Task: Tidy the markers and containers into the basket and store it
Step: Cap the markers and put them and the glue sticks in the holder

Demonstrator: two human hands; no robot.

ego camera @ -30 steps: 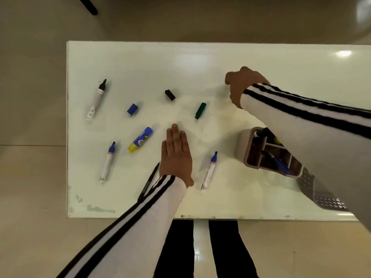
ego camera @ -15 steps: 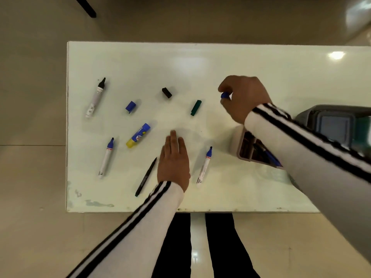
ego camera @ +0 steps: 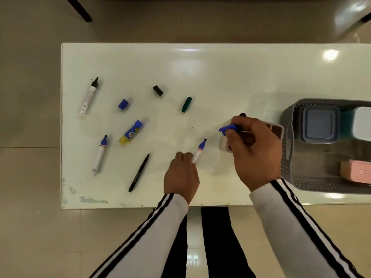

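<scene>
Head view: your left hand (ego camera: pixel 181 177) grips a blue-tipped marker (ego camera: pixel 199 150) near the desk's (ego camera: pixel 220 77) front edge; your right hand (ego camera: pixel 255 149) pinches a blue cap (ego camera: pixel 227 128). The basket (ego camera: pixel 289 149) sits at the right edge.

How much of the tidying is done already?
Just started. Done: some containers already sit in the grey basket at the right. In hand: the right hand holds a blue cap, and the left hand grips an uncapped blue marker. Left on the table: two more open markers, a black pen, a glue stick, three loose caps, then storing the basket.
</scene>
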